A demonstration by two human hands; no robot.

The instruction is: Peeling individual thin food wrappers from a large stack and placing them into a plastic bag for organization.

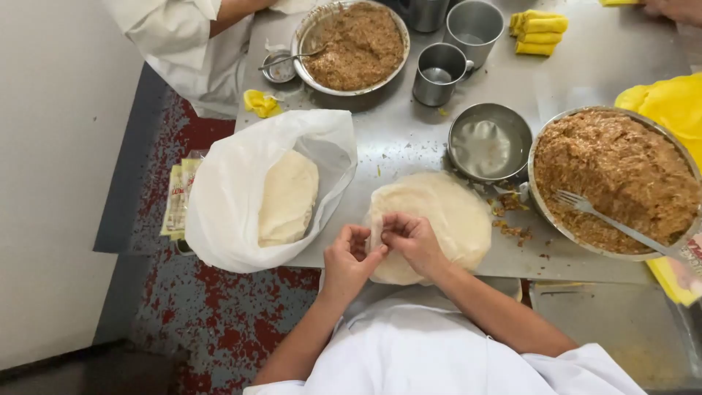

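Thin pale wrapper stack [439,219] may tear where left hand [348,257] and right hand [413,239] pinch its near edge too hard.

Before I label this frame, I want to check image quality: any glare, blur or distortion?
Head view: sharp throughout; soft glare on the steel table and small water bowl; wide-lens bending at the edges; both hands on the round wrappers are crisp, with faint shadows.

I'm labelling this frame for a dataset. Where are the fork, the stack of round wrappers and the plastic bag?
fork [610,223]: head view, on its handle.
stack of round wrappers [457,216]: head view, bare top sheet.
plastic bag [227,205]: head view, left wall.
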